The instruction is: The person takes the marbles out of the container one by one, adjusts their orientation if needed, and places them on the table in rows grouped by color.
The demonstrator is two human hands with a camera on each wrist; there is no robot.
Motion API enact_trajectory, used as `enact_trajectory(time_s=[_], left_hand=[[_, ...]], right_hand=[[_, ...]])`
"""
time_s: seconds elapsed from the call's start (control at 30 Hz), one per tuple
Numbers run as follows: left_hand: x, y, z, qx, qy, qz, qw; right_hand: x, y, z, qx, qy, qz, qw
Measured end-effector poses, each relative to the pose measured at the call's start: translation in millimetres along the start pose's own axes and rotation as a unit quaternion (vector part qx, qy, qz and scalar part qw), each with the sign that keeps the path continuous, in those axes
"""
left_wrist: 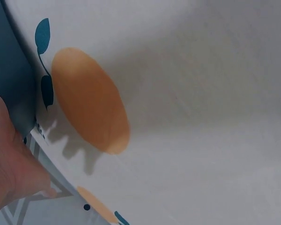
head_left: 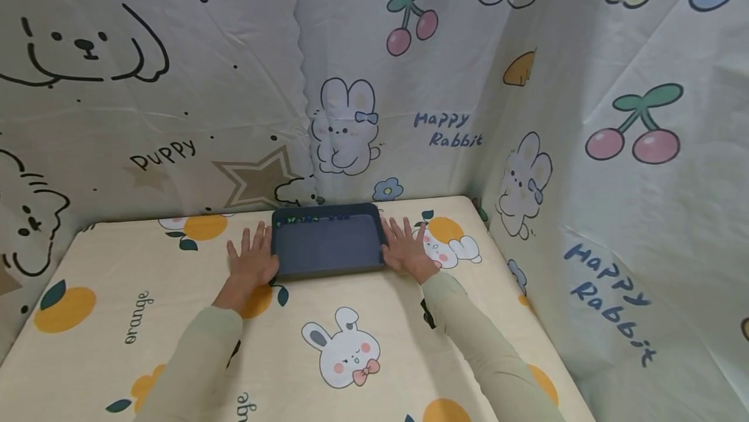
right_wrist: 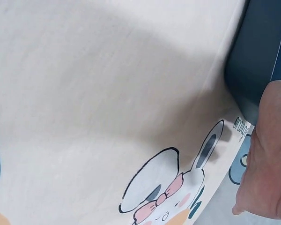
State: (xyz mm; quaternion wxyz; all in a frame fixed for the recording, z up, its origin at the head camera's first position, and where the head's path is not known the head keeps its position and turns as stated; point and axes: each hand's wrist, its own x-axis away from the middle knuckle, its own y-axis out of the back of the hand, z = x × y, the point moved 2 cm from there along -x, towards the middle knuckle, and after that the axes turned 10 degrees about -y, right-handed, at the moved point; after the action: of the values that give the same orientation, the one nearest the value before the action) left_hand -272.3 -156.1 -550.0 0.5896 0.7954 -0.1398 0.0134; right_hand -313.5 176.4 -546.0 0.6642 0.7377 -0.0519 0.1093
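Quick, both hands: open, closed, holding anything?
Left hand: open, flat on the table beside the tray, holding nothing.
Right hand: open, flat beside the tray, holding nothing.

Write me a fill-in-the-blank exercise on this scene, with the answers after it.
1. The dark grey rectangular plastic tray lies on the table's cream printed cloth between the person's two ____.
2. The left hand lies flat with its fingers ____.
3. The right hand rests on the cloth at the tray's ____ side.
4. Small dark beads lie along the tray's ____ edge.

Missing words: hands; straight; right; far
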Motion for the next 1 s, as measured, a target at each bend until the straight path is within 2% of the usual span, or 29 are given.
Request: enact_trajectory(time_s=[0.37,0.73,1.0], left_hand=[[-3.3,-7.3,1.7,-0.015,-0.001,-0.011,0.9998],[2.8,-9.2,5.7,0.006,-0.012,-0.025,0.9996],[0.6,-13.0,5.4,-0.007,-0.012,-0.040,0.9991]], right_hand=[[0,-3,0,-0.001,-0.001,-0.007,1.000],[0,-5,4,0.024,-0.002,-0.021,0.999],[0,-6,5,0.003,-0.008,-0.022,1.000]])
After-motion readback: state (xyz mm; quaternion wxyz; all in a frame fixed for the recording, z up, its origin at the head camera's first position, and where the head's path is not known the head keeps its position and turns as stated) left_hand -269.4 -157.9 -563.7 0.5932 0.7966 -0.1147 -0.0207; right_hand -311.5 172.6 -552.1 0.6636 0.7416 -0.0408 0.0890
